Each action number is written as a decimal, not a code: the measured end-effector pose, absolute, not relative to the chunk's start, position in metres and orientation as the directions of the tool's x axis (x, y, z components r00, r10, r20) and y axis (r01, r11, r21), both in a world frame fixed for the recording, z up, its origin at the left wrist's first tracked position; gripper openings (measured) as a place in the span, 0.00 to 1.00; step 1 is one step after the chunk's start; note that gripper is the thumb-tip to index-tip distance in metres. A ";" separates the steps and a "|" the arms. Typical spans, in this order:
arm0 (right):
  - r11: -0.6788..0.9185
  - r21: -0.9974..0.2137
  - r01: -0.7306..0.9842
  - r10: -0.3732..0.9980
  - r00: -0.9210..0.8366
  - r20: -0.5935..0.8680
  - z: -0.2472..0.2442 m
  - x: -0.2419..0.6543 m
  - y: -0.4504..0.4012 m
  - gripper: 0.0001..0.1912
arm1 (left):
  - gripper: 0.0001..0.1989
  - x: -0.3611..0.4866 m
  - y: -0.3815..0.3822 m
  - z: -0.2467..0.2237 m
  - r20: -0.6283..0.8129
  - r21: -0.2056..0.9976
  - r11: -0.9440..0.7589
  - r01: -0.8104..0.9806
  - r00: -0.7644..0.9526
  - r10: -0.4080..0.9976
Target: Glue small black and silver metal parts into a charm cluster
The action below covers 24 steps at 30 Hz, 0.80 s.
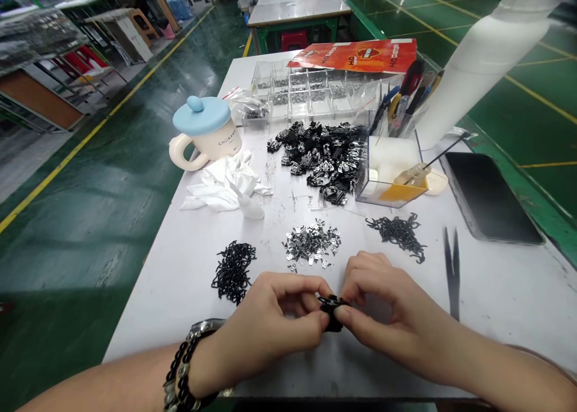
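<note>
While our left hand [274, 316] and right hand [392, 307] pinch one black assembly [333, 324], we judge work partway: silver metal tabs [312, 244] at eleven o'clock lie loose, unfitted.

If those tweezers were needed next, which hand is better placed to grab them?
Probably the right hand: the tweezers lie on its side, while the left hand is farther away. Both hands pinch the black part.

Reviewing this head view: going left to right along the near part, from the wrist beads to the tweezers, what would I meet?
Beaded bracelet → left hand → small black part → right hand → dark tweezers.
</note>
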State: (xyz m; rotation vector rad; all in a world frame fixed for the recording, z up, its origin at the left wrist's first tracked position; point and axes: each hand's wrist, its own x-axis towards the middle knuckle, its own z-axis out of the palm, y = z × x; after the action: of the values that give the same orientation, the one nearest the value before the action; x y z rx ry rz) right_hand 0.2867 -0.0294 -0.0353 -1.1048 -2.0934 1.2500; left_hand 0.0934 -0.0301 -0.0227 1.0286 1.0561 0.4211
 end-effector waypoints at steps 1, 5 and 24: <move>0.271 -0.871 0.409 0.818 -0.574 -0.015 -0.036 0.286 -0.030 0.08 | 0.06 0.093 -0.030 -0.023 -0.530 0.837 0.523 0.160 0.469 0.706; 0.222 -0.868 0.445 0.853 -0.520 -0.049 -0.035 0.285 -0.031 0.05 | 0.08 0.094 -0.029 -0.026 -0.586 0.783 0.613 0.110 0.463 0.665; 0.299 -0.876 0.378 0.773 -0.634 -0.009 -0.026 0.284 -0.034 0.18 | 0.05 0.093 -0.033 -0.031 -0.625 0.741 0.652 0.161 0.519 0.583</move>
State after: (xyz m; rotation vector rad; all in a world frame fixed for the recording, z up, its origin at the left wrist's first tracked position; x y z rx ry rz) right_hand 0.2844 -0.0342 -0.0263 -1.0273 -2.1554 1.2816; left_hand 0.0928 -0.0331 -0.0306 0.8537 1.0198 0.2933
